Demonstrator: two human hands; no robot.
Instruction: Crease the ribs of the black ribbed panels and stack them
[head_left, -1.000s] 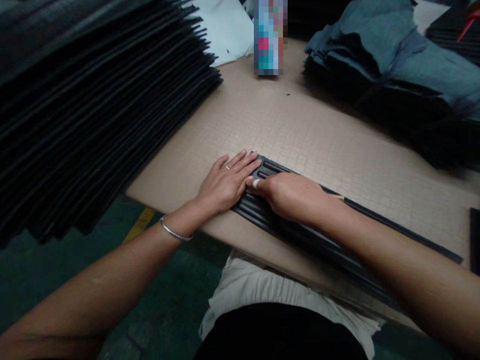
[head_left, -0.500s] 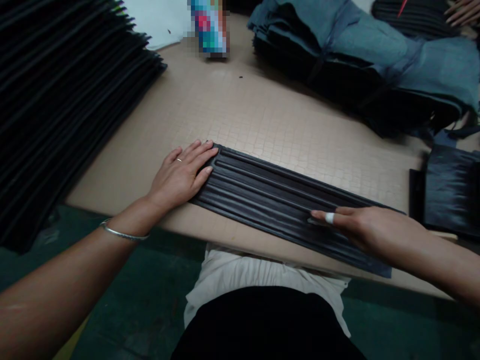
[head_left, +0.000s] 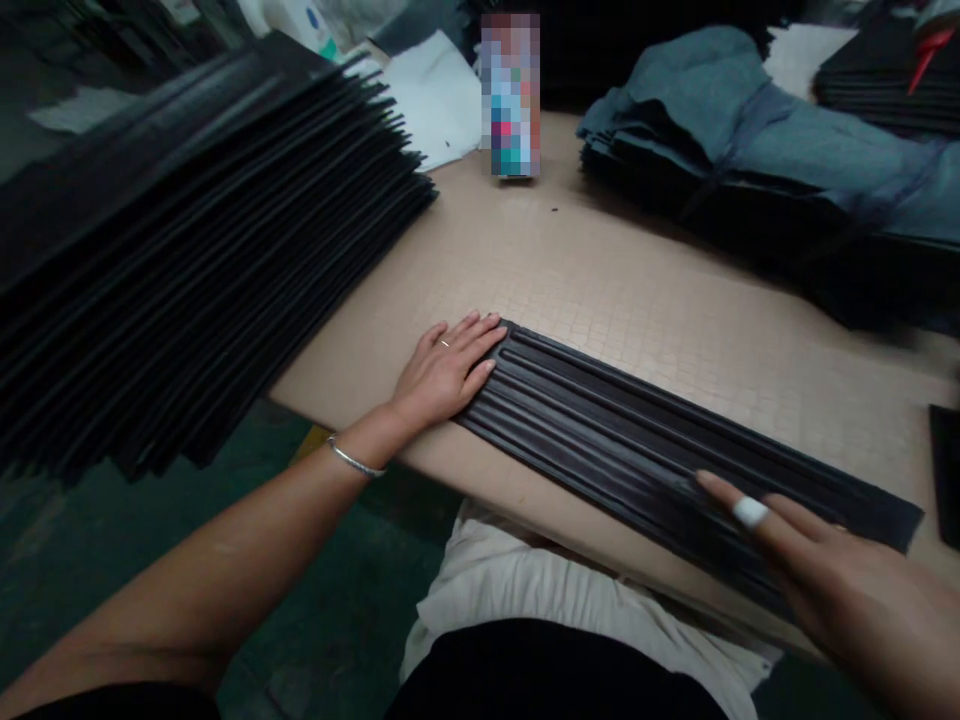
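While your left hand [head_left: 450,370] is lying flat, fingers loosely spread, on left end of panel [head_left: 600,430], your right hand [head_left: 840,575] is no longer crowding it: now reaching over right half, leaving ridges between showing. Blur is hiding whether right is gripping anything; can't tell. Panel is stretching aslant along table [head_left: 487,260] edge, black, leathery-looking, softly gleaming; dark stack [head_left: 262,250] is fanning layered edges.

Two hands [head_left: 446,380] [head_left: 847,570], one ribbed panel [head_left: 622,440]
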